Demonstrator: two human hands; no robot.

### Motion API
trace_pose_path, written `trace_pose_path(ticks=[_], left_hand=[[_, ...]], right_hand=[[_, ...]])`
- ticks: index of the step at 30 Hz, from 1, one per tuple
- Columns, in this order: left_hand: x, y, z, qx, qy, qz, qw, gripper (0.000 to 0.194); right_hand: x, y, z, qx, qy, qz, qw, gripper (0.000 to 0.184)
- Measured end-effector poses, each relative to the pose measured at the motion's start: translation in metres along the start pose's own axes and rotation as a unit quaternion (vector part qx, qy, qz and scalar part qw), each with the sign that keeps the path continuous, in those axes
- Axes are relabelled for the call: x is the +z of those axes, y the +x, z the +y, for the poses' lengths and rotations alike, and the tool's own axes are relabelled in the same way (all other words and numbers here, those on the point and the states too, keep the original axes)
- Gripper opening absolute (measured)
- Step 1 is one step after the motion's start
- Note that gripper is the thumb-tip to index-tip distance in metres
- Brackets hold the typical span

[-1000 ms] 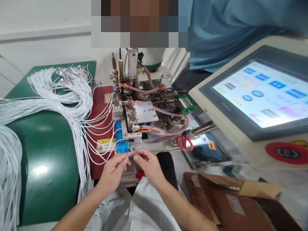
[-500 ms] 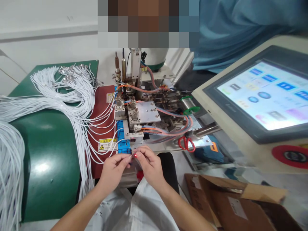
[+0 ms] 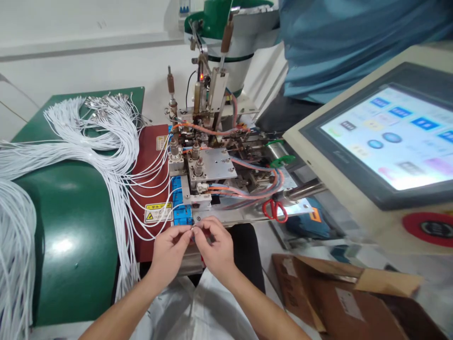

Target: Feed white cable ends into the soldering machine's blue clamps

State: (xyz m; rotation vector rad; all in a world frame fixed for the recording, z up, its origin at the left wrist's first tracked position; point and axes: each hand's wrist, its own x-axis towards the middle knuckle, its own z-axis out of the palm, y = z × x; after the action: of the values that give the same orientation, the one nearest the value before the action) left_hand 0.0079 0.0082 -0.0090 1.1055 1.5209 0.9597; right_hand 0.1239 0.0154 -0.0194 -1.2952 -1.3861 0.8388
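I see left hand (image 3: pixel 167 251) and right hand (image 3: pixel 217 250) pinched narrow, contents I can't tell; blue blocks (image 3: pixel 177 198) at eleven o'clock.

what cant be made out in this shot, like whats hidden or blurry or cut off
Head view: what the tiny piece between left hand and right hand is; too small, partly covered by the fingers.
Head view: the wording on the screen; glare and blur. Its far side is cut by the right edge.
Head view: the co-worker's upper body; cut by the top edge.
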Motion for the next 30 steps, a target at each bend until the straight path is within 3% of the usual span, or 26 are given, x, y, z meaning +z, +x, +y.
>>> trace_pose_path(ticks=[4, 10, 18, 21, 25, 27, 30], left_hand=[[0.004, -0.002, -0.003, 0.038, 0.02, 0.016, 0.999, 0.017], [-0.003, -0.001, -0.006, 0.135, 0.121, 0.0, 0.983, 0.016], [-0.001, -0.002, -0.005, 0.129, 0.139, 0.016, 0.982, 0.015], [-0.002, -0.003, -0.007, 0.155, 0.168, 0.006, 0.974, 0.016], [-0.007, -0.002, -0.009, 0.179, 0.234, -0.019, 0.955, 0.017], [-0.007, -0.002, -0.009, 0.16, 0.229, -0.014, 0.96, 0.015], [-0.003, -0.003, -0.009, 0.099, 0.143, 0.016, 0.985, 0.014]], right_hand=[[0.001, 0.001, 0.001, -0.011, -0.038, 0.001, 0.999, 0.011], [-0.014, 0.011, -0.003, -0.094, -0.173, -0.11, 0.974, 0.008], [-0.013, 0.01, 0.001, -0.076, -0.09, -0.089, 0.989, 0.011], [-0.018, 0.014, -0.002, -0.113, -0.166, -0.134, 0.971, 0.01], [-0.022, 0.017, -0.006, -0.167, -0.283, -0.197, 0.924, 0.01], [-0.02, 0.017, -0.006, -0.153, -0.259, -0.188, 0.935, 0.011], [-0.011, 0.012, -0.004, -0.057, -0.112, -0.129, 0.984, 0.011]])
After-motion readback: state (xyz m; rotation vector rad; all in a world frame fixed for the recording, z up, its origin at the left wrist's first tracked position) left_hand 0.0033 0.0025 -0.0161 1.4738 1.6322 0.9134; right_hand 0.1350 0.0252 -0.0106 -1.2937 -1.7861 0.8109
